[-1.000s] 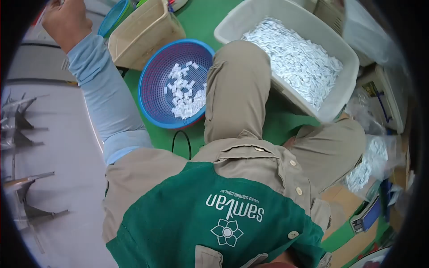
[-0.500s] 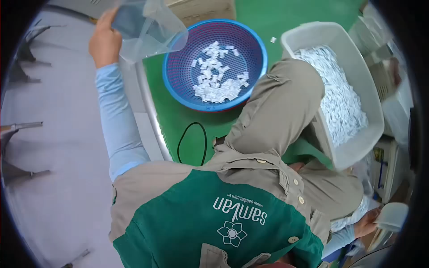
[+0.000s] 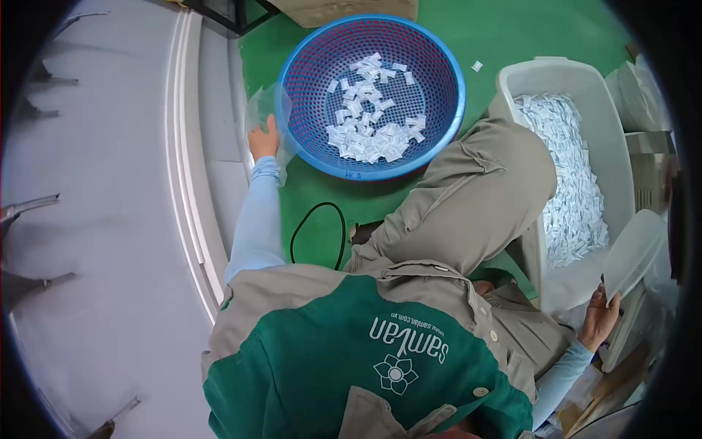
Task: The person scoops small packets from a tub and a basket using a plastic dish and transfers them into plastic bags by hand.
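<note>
My left hand [image 3: 264, 139] is closed on a clear plastic bag [image 3: 269, 102], which hangs against the left side of a blue basket [image 3: 452, 80]. Small white packets [image 3: 365, 139] lie in a loose heap inside that basket. At the lower right, my right hand [image 3: 601, 316] grips a translucent white plastic container [image 3: 638, 252], tilted up near the end of a large pale tub [image 3: 621, 175]. A thick layer of similar white packets [image 3: 574, 190] covers the tub's bottom. The container's inside cannot be made out.
One stray packet [image 3: 477, 66] lies on the green floor [image 3: 482, 29] between basket and tub. A black cable loop [image 3: 294, 238] is near my foot. A cardboard box [image 3: 351, 11] stands behind the basket, and a pale grey surface with metal brackets [image 3: 33, 205] runs along the left.
My left hand has brought the plastic bag down from the upper left to the basket's side. My right hand has raised the white container toward the tub. The view has shifted slightly.
</note>
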### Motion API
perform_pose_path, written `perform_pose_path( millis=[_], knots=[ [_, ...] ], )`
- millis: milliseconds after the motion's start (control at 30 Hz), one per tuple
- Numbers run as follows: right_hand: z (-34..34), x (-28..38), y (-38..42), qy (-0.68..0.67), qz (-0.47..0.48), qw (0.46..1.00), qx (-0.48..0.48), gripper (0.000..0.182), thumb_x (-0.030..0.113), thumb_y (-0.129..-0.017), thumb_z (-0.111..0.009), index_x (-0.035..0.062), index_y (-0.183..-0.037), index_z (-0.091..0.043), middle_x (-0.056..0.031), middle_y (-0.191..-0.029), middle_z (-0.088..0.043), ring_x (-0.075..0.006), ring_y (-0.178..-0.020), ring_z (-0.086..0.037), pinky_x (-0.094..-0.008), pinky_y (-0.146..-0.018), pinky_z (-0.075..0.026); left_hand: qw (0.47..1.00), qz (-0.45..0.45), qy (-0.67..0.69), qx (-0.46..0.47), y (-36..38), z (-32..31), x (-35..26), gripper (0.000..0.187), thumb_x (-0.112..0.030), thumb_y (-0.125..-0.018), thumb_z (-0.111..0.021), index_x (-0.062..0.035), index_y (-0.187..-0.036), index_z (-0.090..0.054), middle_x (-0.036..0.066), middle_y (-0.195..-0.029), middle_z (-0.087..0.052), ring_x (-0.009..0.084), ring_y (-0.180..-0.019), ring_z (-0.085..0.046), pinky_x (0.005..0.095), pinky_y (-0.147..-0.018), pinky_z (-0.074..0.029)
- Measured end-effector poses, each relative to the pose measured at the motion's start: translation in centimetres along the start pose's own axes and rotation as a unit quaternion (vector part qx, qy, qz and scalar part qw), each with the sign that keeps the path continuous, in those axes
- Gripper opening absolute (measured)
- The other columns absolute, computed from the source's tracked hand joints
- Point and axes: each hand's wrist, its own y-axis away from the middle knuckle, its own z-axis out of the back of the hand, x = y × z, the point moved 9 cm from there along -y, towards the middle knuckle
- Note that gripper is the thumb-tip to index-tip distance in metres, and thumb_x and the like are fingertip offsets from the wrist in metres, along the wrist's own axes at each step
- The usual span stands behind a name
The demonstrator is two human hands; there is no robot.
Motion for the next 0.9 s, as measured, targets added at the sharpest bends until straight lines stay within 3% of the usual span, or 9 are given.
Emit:
perform_pose_path(
  millis=[100, 167, 200, 333, 500, 667, 700, 767, 900],
  knots=[
    [-1.1, -0.9, -0.2, -0.062, -0.032, 0.997, 0.033, 0.039, 0.012, -0.094, -0.044, -0.0076, -0.127, -0.038, -0.0298, -0.122, -0.047, -0.0274, -0.091, -0.060, -0.0311, -0.074, -0.056, 0.995, 0.028, -0.089, 0.033, 2.0, -2.4, -2.5, 0.093, -0.070, -0.060, -0.064, 0.0030, -0.116, -0.055, 0.028, -0.120, -0.049, 0.0391, -0.111, -0.048, 0.0463, -0.095, -0.037],
    [-0.8, -1.6, -0.6, -0.093, -0.051, 0.994, 0.003, 0.042, 0.013, -0.094, -0.046, -0.0076, -0.129, -0.036, -0.0304, -0.126, -0.043, -0.0293, -0.092, -0.060, -0.0334, -0.076, -0.057, 0.987, 0.027, -0.152, 0.055, 2.2, -2.9, -3.0, 0.087, -0.062, -0.056, -0.072, 0.0017, -0.113, -0.055, 0.023, -0.118, -0.051, 0.0377, -0.109, -0.050, 0.0461, -0.096, -0.038],
    [-0.8, -1.8, -1.1, -0.084, -0.046, 0.995, 0.009, 0.043, 0.013, -0.094, -0.047, -0.0074, -0.130, -0.035, -0.0306, -0.127, -0.042, -0.0304, -0.093, -0.060, -0.0349, -0.079, -0.056, 0.987, 0.078, -0.136, 0.030, 2.4, -2.6, -2.5, 0.072, -0.046, -0.058, -0.077, 0.0009, -0.108, -0.056, 0.018, -0.114, -0.053, 0.0365, -0.106, -0.051, 0.0455, -0.093, -0.042],
    [-1.4, -1.7, -3.1, -0.082, -0.056, 0.994, 0.034, 0.044, 0.012, -0.093, -0.047, -0.0072, -0.130, -0.034, -0.0311, -0.126, -0.043, -0.0311, -0.094, -0.059, -0.0348, -0.079, -0.056, 0.983, 0.071, -0.168, 0.019, 1.3, -4.2, -4.1, 0.048, -0.025, -0.063, -0.072, 0.0008, -0.101, -0.056, 0.018, -0.110, -0.053, 0.0367, -0.104, -0.051, 0.0435, -0.087, -0.047],
    [-7.8, -0.7, -4.1, -0.058, -0.050, 0.994, 0.075, 0.043, 0.010, -0.091, -0.051, -0.0032, -0.129, -0.037, -0.0300, -0.120, -0.048, -0.0307, -0.095, -0.060, -0.0346, -0.079, -0.055, 0.997, 0.000, -0.049, -0.053, 2.2, -3.8, -3.0, 0.044, -0.023, -0.057, -0.071, 0.0038, -0.090, -0.058, 0.022, -0.100, -0.056, 0.0391, -0.099, -0.051, 0.0442, -0.087, -0.044],
    [-19.8, 1.6, -4.1, 0.060, 0.003, 0.991, 0.120, 0.036, 0.002, -0.085, -0.053, 0.0004, -0.121, -0.049, -0.0124, -0.114, -0.058, -0.0259, -0.089, -0.060, -0.0320, -0.075, -0.053, 0.993, -0.019, 0.110, -0.025, 1.9, -3.6, -2.5, 0.052, -0.026, -0.054, -0.073, 0.0045, -0.092, -0.057, 0.022, -0.098, -0.055, 0.0364, -0.095, -0.053, 0.0415, -0.085, -0.045],
    [-21.6, 2.5, -5.2, 0.123, 0.047, 0.990, 0.052, 0.039, 0.003, -0.084, -0.053, 0.0013, -0.123, -0.048, -0.0096, -0.115, -0.057, -0.0242, -0.091, -0.057, -0.0318, -0.077, -0.052, 0.991, -0.001, 0.133, -0.016, 2.6, -3.1, -2.5, 0.053, -0.026, -0.054, -0.073, 0.0042, -0.094, -0.056, 0.022, -0.100, -0.054, 0.0363, -0.095, -0.053, 0.0412, -0.085, -0.045],
    [-29.2, 2.3, -7.5, 0.178, -0.033, 0.968, 0.173, 0.045, 0.004, -0.084, -0.051, 0.0030, -0.128, -0.043, -0.0121, -0.123, -0.052, -0.0241, -0.101, -0.054, -0.0342, -0.084, -0.049, 0.988, 0.013, 0.151, 0.001, 3.0, -3.4, -2.7, 0.053, -0.023, -0.055, -0.071, 0.0044, -0.098, -0.054, 0.021, -0.102, -0.051, 0.0362, -0.096, -0.052, 0.0404, -0.086, -0.044],
    [-47.9, -3.4, -5.1, 0.299, -0.052, 0.924, 0.232, 0.062, 0.004, -0.077, -0.045, 0.0070, -0.137, -0.030, -0.0204, -0.132, -0.044, -0.0253, -0.109, -0.053, -0.0354, -0.093, -0.042, 0.976, -0.005, 0.219, -0.006, 3.2, -3.7, -1.8, 0.049, -0.018, -0.056, -0.068, 0.0031, -0.096, -0.050, 0.020, -0.101, -0.047, 0.0361, -0.096, -0.047, 0.0405, -0.086, -0.041]
  ],
)
